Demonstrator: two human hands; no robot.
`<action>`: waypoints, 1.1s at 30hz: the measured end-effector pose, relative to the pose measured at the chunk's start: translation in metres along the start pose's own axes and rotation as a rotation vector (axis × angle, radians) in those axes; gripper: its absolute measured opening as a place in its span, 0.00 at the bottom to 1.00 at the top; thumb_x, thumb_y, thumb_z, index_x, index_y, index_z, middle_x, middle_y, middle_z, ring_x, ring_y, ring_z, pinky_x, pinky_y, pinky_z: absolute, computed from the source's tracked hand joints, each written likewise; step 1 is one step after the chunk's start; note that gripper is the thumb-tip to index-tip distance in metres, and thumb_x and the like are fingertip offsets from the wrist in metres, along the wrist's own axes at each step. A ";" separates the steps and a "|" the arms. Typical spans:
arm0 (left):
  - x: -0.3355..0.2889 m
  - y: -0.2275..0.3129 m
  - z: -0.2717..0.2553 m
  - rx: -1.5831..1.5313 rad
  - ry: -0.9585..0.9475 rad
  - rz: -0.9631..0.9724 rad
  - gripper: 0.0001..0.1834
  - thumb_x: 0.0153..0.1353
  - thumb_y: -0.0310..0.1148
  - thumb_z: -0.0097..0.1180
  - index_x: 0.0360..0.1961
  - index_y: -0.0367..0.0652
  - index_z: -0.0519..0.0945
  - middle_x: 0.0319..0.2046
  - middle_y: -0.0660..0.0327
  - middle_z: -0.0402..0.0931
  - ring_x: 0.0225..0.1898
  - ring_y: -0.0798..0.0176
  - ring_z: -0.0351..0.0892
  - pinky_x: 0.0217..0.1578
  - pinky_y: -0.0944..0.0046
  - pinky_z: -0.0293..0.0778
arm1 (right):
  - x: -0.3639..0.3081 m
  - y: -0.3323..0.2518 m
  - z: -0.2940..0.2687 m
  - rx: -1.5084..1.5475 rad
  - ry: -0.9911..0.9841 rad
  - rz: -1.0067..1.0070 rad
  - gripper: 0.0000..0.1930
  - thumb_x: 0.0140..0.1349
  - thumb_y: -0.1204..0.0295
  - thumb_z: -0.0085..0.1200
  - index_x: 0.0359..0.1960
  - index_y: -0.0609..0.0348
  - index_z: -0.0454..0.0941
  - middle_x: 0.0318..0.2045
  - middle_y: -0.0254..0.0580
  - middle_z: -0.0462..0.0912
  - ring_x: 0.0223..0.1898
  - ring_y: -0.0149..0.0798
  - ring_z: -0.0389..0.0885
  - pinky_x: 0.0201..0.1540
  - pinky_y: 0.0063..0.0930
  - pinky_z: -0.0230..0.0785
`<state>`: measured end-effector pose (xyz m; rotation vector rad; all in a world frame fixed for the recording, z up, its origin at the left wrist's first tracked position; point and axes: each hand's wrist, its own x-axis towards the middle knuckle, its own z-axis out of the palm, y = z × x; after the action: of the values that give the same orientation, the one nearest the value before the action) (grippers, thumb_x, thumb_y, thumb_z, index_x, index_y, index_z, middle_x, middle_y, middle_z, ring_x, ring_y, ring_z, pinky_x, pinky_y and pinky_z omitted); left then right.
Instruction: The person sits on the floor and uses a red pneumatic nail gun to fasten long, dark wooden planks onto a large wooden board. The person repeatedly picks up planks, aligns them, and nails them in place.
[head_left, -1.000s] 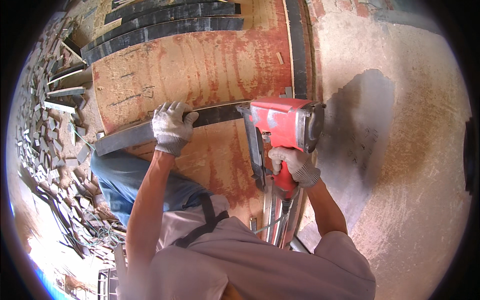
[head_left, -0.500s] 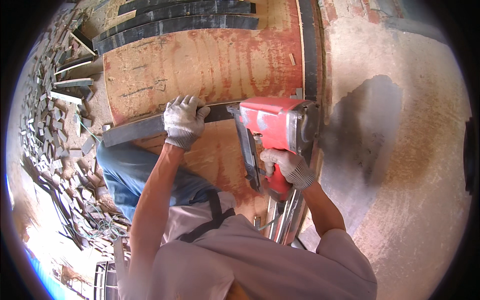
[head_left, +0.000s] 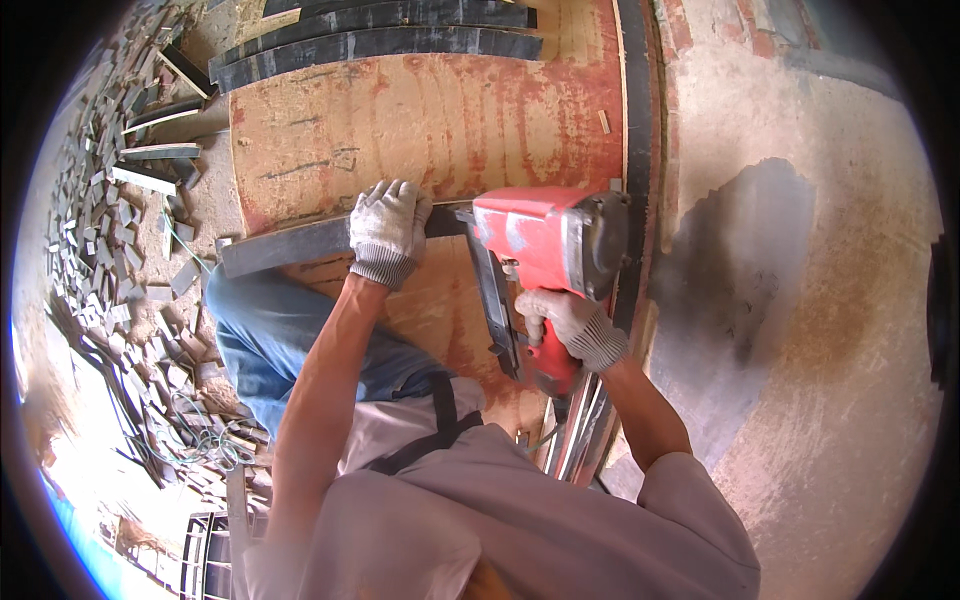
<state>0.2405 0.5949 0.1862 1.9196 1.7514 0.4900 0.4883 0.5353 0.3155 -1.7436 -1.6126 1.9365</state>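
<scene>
My gloved left hand (head_left: 388, 228) is closed around a dark-faced wooden strip (head_left: 290, 248) lying across the plywood board (head_left: 400, 130) in front of me. My gloved right hand (head_left: 565, 322) grips the handle of a red nail gun (head_left: 532, 235). A finger curls near its trigger. The gun's nose is at the strip, just right of my left hand; whether it touches cannot be made out. Its body hides the strip's right end. The slanted magazine (head_left: 492, 300) runs from the nose back toward me.
Several dark strips (head_left: 390, 42) lie at the board's far end. Many small wood offcuts (head_left: 120, 250) litter the ground on the left. A long dark beam (head_left: 637, 110) borders the board's right side, beside a stained concrete surface (head_left: 830, 300). A black crate (head_left: 205, 550) stands at lower left.
The view has shifted, moving the board rightward in the picture. Relative to the board, the nail gun has moved left, closer to my left hand. My left fingers are wrapped more tightly on the strip.
</scene>
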 end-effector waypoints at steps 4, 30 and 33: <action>0.000 -0.003 0.002 0.004 0.028 0.012 0.10 0.61 0.39 0.56 0.32 0.44 0.78 0.33 0.54 0.79 0.42 0.49 0.79 0.46 0.51 0.71 | 0.000 -0.011 -0.001 0.155 0.002 0.084 0.10 0.68 0.70 0.44 0.39 0.63 0.76 0.16 0.35 0.78 0.19 0.30 0.77 0.28 0.23 0.69; -0.062 -0.105 -0.072 -0.685 0.176 -1.079 0.22 0.58 0.39 0.68 0.45 0.31 0.82 0.39 0.53 0.81 0.34 0.60 0.81 0.28 0.63 0.84 | -0.038 0.006 0.006 0.311 0.277 0.154 0.11 0.63 0.70 0.52 0.27 0.66 0.78 0.17 0.40 0.78 0.19 0.35 0.77 0.28 0.28 0.70; -0.068 -0.087 -0.046 -1.230 0.191 -1.211 0.20 0.58 0.39 0.67 0.45 0.33 0.83 0.39 0.52 0.80 0.35 0.58 0.81 0.23 0.64 0.85 | -0.042 0.004 0.009 0.325 0.275 0.182 0.11 0.63 0.71 0.52 0.27 0.66 0.78 0.17 0.40 0.78 0.19 0.35 0.77 0.28 0.28 0.70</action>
<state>0.1361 0.5380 0.1781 -0.0824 1.6653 0.9143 0.4981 0.5004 0.3394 -1.9619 -1.0195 1.8030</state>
